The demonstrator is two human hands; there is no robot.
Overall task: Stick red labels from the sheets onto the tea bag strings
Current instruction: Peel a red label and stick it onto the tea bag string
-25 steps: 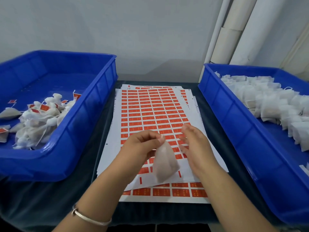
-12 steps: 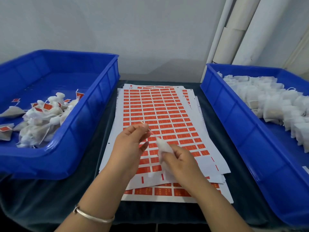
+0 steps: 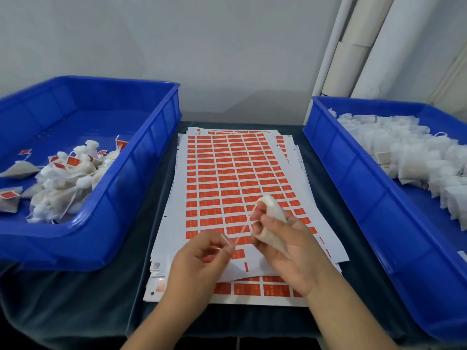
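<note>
I note a stack of white sheets of red labels (image 3: 227, 173) at centre on the dark cloth-covered table (image 3: 353, 286); left of it a blue plastic bin (image 3: 141, 173) holding labelled white tea bags (image 3: 63, 180); right of it another blue plastic bin (image 3: 353, 178) holding unlabelled white tea bags (image 3: 414, 155); white pipes (image 3: 353, 46) stand behind.

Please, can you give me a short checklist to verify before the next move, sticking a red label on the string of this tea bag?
1. White mesh tea bag gripped by right hand: ok.
2. Thin string stretched to left hand, which pinches its end: ok.
3. Top white sheet of red labels still has labels: ok.
4. Label already on this string: cannot tell.
5. Left blue plastic bin has room for finished bags: ok.
</note>
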